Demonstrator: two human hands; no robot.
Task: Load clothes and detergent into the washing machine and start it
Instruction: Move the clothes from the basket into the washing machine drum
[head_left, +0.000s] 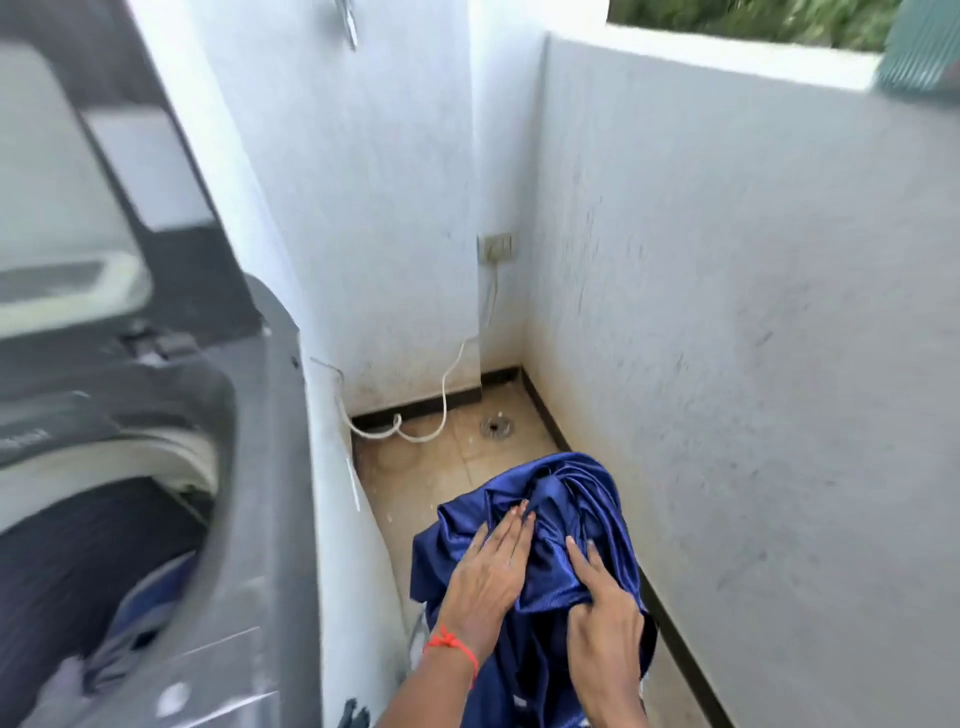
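Note:
A top-loading washing machine (270, 467) fills the left side, its lid (78, 182) raised and its drum (104, 571) open with some clothes lying inside. To its right, low over the tiled floor, is a shiny dark blue garment (561, 499), bunched up. My left hand (485, 577), with a red thread on the wrist, lies flat on the cloth with fingers straight. My right hand (605, 618) pinches a fold of the same cloth beside it. What the garment rests on is hidden beneath it.
White walls close in the narrow corner at the back and right. A wall socket (496, 248) feeds a white cable (447, 395) running down to the machine. A floor drain (497, 427) sits in the tiles beyond the garment.

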